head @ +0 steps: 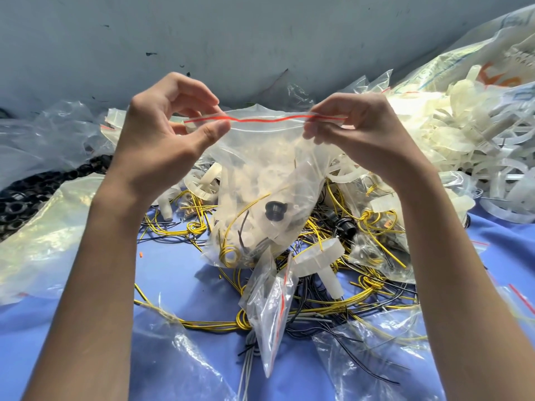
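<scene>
I hold a clear zip bag [260,157] with a red seal strip up in front of me. My left hand [162,131] pinches the strip's left end between thumb and fingers. My right hand [353,128] pinches its right end. Inside the bag hang a black round part [275,209], a coil of yellow wire [230,253] and pale translucent plastic pieces. The bag's bottom hangs just above the pile on the blue table [179,273].
Below lie tangled yellow and black wires [333,302], a white funnel-shaped plastic part [321,261], and several empty clear zip bags [272,311]. A heap of translucent plastic parts [469,146] fills the right; black parts in a bag [26,198] lie left. A grey wall stands behind.
</scene>
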The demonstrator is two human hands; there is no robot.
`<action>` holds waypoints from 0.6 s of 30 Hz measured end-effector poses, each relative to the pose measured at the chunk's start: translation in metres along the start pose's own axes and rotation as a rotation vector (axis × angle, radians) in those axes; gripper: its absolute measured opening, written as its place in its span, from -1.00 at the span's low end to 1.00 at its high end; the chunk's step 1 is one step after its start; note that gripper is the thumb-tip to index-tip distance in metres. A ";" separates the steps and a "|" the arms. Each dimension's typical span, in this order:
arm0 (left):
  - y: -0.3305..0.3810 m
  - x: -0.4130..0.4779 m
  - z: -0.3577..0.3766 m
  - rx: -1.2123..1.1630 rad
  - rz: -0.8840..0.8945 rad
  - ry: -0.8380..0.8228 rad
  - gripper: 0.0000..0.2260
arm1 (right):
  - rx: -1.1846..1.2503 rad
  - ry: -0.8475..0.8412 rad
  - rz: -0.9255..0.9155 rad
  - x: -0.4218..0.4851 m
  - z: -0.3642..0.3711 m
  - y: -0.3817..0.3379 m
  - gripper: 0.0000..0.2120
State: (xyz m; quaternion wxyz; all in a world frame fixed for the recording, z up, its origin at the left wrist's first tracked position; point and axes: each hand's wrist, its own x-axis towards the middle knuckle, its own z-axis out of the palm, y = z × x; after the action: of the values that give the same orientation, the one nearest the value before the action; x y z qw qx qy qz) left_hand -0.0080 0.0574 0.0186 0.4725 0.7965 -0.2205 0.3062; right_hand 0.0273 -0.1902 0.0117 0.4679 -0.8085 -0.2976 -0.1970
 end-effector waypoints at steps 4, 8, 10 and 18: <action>-0.001 -0.001 0.000 0.019 -0.001 0.004 -0.81 | -0.024 0.003 -0.009 0.000 0.000 -0.002 -0.95; -0.001 -0.001 0.000 0.054 -0.005 0.008 -0.80 | -0.071 0.019 -0.027 -0.002 0.000 -0.005 -0.91; -0.001 -0.001 0.002 0.082 0.004 0.024 -0.80 | -0.070 0.035 -0.027 -0.002 0.001 -0.006 -0.90; 0.003 -0.001 0.002 0.103 0.020 -0.003 -0.77 | -0.048 0.033 -0.014 0.001 0.005 -0.010 -0.91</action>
State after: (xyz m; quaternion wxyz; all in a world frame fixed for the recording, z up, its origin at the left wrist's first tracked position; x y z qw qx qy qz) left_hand -0.0099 0.0543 0.0186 0.4273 0.8180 -0.2130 0.3208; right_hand 0.0216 -0.1817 0.0164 0.4517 -0.8140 -0.2907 -0.2209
